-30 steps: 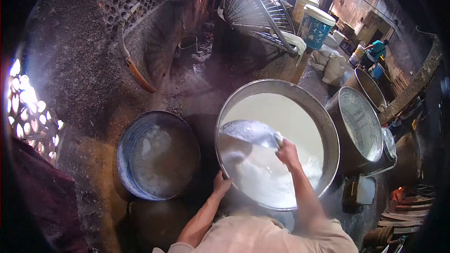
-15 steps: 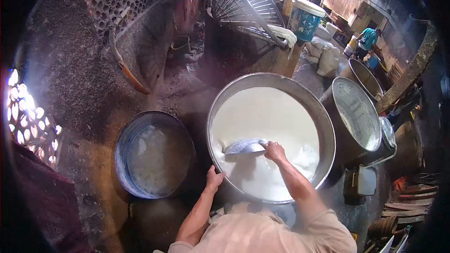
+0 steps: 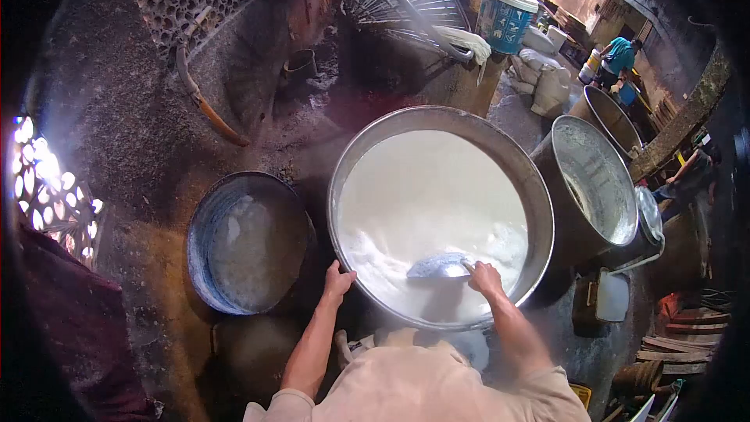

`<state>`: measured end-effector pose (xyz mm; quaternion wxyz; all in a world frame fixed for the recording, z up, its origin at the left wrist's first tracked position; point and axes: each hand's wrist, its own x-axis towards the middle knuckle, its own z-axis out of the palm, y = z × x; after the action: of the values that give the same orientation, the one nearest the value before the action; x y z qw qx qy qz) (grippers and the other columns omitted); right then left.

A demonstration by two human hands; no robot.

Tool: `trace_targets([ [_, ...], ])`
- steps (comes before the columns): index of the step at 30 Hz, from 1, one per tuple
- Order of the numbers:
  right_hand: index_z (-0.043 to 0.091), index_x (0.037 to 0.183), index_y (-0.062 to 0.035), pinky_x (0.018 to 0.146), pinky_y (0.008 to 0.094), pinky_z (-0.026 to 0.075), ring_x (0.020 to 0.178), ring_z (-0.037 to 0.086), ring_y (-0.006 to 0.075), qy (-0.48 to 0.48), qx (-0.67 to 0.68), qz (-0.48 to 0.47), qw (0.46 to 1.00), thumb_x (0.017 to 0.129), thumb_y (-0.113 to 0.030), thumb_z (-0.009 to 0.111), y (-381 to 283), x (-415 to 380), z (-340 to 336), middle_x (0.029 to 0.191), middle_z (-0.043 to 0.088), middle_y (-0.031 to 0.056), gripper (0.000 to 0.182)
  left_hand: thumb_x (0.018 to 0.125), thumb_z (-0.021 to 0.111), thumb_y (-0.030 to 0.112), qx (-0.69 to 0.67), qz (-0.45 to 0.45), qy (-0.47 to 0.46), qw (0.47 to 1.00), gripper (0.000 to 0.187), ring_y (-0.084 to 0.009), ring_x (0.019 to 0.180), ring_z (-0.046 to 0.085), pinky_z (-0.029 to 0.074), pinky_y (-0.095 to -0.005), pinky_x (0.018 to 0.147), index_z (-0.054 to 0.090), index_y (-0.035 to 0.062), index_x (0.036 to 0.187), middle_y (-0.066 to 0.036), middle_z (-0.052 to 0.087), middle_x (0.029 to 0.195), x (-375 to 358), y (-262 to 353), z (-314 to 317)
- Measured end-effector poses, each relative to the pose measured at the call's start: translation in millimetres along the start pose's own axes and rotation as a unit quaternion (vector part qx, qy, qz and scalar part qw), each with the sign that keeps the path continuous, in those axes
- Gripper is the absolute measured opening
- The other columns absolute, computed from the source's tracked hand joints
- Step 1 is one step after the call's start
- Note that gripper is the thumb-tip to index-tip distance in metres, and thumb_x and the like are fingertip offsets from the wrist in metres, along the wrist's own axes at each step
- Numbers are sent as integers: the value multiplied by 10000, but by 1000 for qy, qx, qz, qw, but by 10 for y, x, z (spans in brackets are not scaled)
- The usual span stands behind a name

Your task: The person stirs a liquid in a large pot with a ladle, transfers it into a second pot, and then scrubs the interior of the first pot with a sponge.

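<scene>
Landmark: big metal vat [image 3: 539, 211], full of white liquid [image 3: 437, 187].

Right hand [image 3: 486, 277] at vat's near rim, fingers closed round handle end of flat scoop [image 3: 439, 266]. Scoop blade lies on liquid surface, long axis pointing left from fingers, toward vat's near-left side.

Left hand [image 3: 337, 281] braces vat's outer near-left rim, fingers curled on edge; farther from scoop than right.

Smaller blue-rimmed basin [image 3: 205, 219] just left of vat.

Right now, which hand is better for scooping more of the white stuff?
Right. The right hand already grips the scoop in the white liquid; the left hand rests on the big pan's rim.
</scene>
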<state>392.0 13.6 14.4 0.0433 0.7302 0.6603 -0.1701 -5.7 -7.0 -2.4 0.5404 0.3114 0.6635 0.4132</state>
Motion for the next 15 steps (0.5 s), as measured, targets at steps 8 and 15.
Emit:
trace_targets([
  [8,621,937,5,796,474,495,889,616,397,-51,-8,29,998,706,-134,571,703,-403,-566,909,639,249,274,749,611,-17,6,-14,3,1000,445,-184,869,593,471,-294,742,523,-23,1185,-107,624,1034,-4,2,7],
  [15,610,956,5,768,473,504,874,622,400,-60,26,64,996,724,-125,568,977,-737,-1588,882,632,261,270,752,587,-35,22,-17,21,999,367,-165,860,585,468,-298,746,557,19,1115,-64,628,1011,-162,199,65],
])
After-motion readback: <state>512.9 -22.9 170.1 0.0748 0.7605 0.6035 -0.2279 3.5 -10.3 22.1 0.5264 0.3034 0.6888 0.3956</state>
